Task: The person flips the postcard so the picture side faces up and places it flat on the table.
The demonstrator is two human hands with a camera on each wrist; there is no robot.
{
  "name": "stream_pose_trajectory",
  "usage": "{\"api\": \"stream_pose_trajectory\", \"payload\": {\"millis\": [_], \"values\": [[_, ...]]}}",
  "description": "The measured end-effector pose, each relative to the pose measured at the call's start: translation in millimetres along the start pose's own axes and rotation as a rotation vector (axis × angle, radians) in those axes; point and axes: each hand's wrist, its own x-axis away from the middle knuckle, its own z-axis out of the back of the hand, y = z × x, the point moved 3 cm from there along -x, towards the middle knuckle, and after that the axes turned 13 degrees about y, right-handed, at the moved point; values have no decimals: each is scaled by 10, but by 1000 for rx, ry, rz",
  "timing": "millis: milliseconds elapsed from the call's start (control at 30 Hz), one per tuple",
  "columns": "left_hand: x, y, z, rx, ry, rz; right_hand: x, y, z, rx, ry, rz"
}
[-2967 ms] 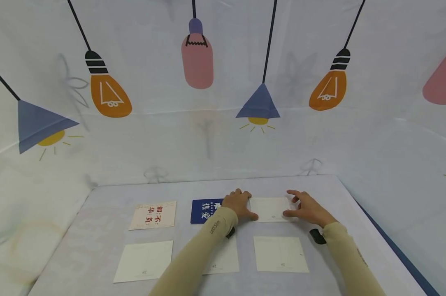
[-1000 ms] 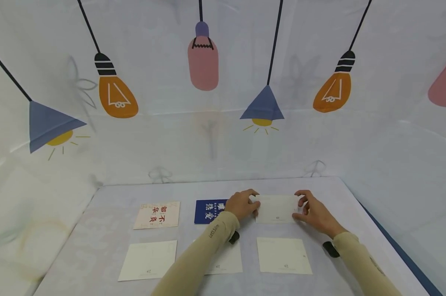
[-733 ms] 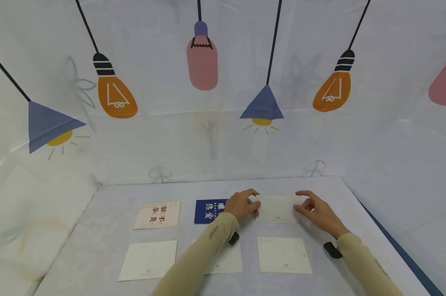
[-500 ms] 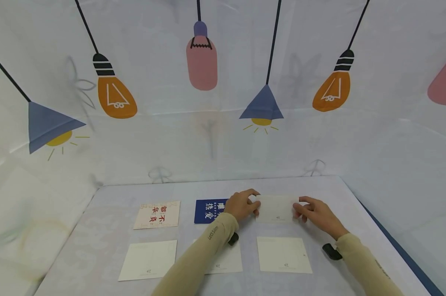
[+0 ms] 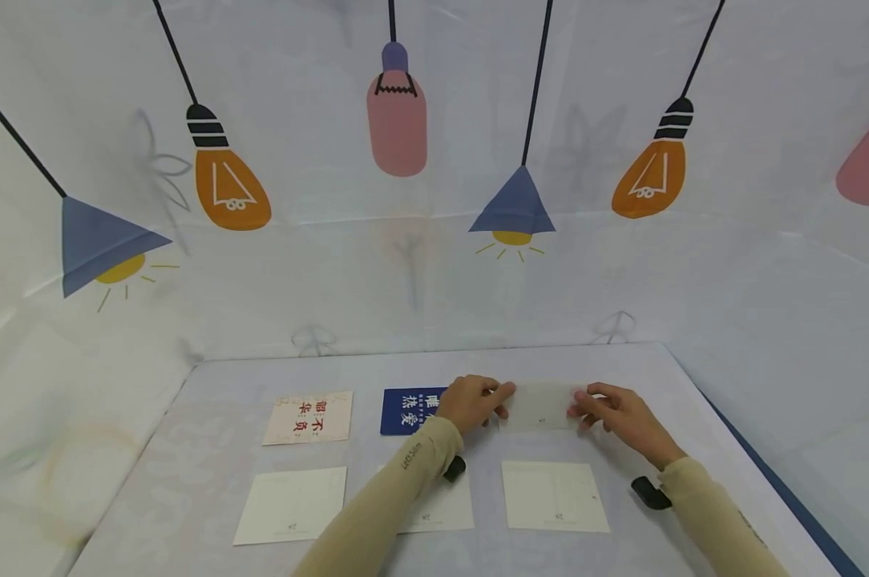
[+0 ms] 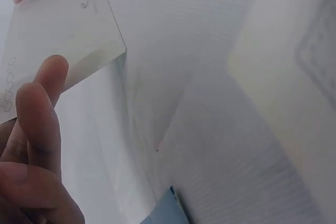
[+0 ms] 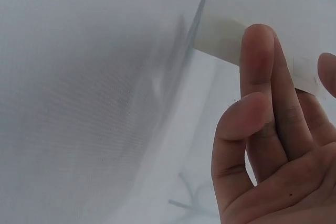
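In the head view a pale postcard [image 5: 543, 407] is held at the back right of the table, one hand at each short side. My left hand [image 5: 472, 403] pinches its left edge, fingers curled. My right hand [image 5: 625, 418] grips the right edge. Up close in the left wrist view, the postcard [image 6: 68, 32] shows small printed circles along one edge and a tiny mark. The right wrist view has the postcard [image 7: 273, 9] tilted, fingers [image 7: 257, 56] lying over its face. Beside my left hand lies a blue card with white characters [image 5: 408, 410], partly covered.
A cream card with red characters [image 5: 309, 418] lies at the back left. Along the front are a blank-looking card [image 5: 290, 505], another card [image 5: 442, 506] partly under my left sleeve, and a third card [image 5: 555, 497]. A lamp-printed white curtain [image 5: 434, 280] hangs behind the table.
The postcard has come off its flat position and now looks greyer and tilted between both hands. My right fingers have drawn in on its edge; the left fingertips have shifted onto its corner.
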Motion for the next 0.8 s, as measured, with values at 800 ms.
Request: {"api": "stream_pose_trajectory", "payload": {"millis": [800], "values": [[75,144,65,-156,44,-159,95,-8,71,52,24,155]]}}
